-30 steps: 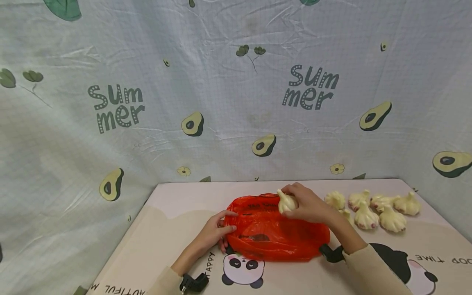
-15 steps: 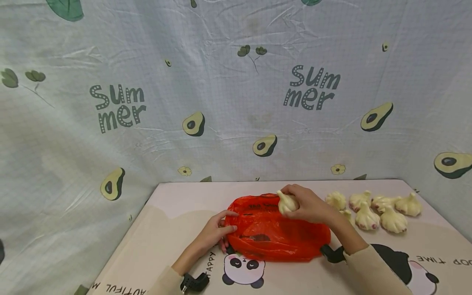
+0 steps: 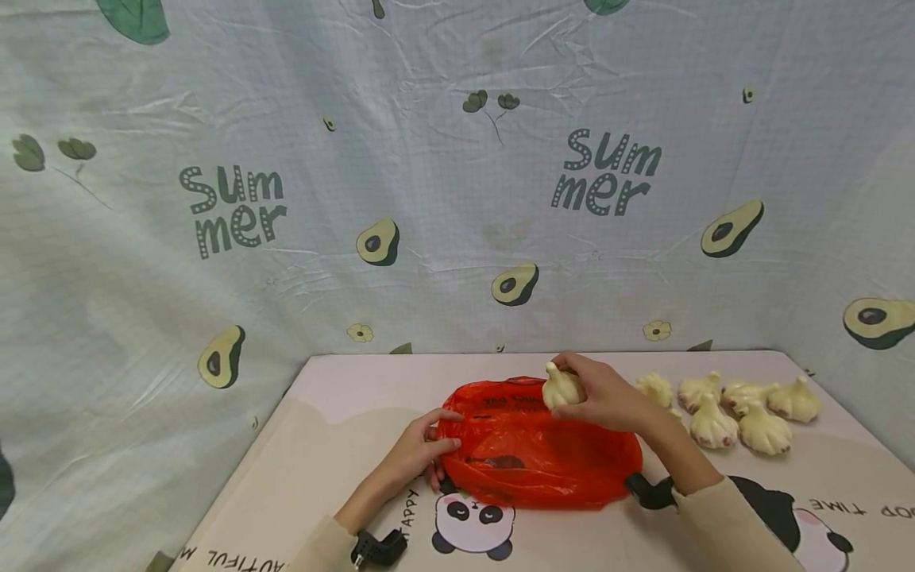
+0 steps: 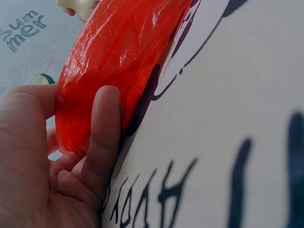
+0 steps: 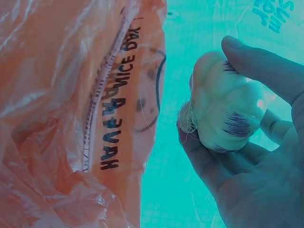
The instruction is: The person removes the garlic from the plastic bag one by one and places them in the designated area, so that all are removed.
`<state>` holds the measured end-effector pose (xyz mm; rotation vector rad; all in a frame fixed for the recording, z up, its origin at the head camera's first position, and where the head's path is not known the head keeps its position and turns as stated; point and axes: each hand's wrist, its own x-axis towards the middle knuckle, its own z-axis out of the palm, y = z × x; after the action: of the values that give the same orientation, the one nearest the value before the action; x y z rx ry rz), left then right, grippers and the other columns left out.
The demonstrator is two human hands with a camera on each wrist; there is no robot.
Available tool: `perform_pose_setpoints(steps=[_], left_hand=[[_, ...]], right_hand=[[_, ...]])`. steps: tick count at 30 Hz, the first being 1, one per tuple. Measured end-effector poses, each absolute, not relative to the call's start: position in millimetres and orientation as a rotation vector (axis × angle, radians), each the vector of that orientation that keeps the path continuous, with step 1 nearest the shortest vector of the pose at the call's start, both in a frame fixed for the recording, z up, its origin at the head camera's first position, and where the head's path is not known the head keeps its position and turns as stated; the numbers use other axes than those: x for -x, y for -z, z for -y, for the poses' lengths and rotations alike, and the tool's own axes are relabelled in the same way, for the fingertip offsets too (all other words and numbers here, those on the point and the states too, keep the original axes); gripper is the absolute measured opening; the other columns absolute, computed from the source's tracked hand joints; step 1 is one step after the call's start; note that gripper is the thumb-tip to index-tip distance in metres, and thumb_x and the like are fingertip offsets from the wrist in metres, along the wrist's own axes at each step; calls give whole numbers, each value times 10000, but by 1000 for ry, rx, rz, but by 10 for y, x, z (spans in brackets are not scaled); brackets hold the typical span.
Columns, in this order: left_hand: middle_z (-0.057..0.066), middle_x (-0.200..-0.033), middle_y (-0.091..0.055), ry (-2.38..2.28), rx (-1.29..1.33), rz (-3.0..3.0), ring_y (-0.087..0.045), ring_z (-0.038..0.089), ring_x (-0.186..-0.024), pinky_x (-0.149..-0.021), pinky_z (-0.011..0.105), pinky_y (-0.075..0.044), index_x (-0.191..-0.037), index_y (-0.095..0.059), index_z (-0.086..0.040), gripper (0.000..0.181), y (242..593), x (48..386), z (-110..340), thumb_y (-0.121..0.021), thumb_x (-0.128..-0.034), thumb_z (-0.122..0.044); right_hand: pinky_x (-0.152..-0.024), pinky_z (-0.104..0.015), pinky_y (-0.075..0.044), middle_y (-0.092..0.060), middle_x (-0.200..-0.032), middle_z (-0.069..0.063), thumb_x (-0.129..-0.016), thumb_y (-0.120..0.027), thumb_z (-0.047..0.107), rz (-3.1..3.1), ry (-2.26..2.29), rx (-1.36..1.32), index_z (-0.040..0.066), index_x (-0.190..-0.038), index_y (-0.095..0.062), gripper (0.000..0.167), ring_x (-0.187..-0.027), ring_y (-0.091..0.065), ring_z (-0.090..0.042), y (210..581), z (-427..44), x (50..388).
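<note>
A red plastic bag [image 3: 529, 457] with black print lies on the table in the head view. My left hand [image 3: 422, 449] holds the bag's left end, its thumb and fingers round the plastic in the left wrist view. Over the far right part of the bag, my right hand [image 3: 604, 393] grips a garlic bulb [image 3: 561, 387] between thumb and fingers. In the right wrist view the bulb [image 5: 225, 107] shows purple streaks and a tuft of roots facing the printed bag [image 5: 128, 90], with a gap between them. What the bag contains is hidden.
Several more garlic bulbs [image 3: 715, 421] lie grouped on the right of the table, some partly behind my right forearm. The table cover [image 3: 329, 453] bears panda drawings and lettering. A pale cloth [image 3: 429, 159] printed with avocados hangs behind the table.
My right hand has risen slightly with the garlic bulb, tilting it a little. The left hand and the bag look the same; the head view has shifted a touch.
</note>
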<state>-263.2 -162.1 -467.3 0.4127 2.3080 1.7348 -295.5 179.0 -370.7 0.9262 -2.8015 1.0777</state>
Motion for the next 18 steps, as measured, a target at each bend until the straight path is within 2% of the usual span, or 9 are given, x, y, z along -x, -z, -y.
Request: perform_pose_setpoints(steps=[18], left_hand=[[63,-784,-596,-1735,-403,-2304,-598,113,-434,-421,256,-540,-1424,-551,-100,443,4660,2624,1622,-643,-999,-182]], right_hand=[[-696,-245,-548,-643,-1053,-41,-834,-846,196,2759,-1047,-944,93,-1294,-545,560,-889,-578,-187,3609,-1877,2942]])
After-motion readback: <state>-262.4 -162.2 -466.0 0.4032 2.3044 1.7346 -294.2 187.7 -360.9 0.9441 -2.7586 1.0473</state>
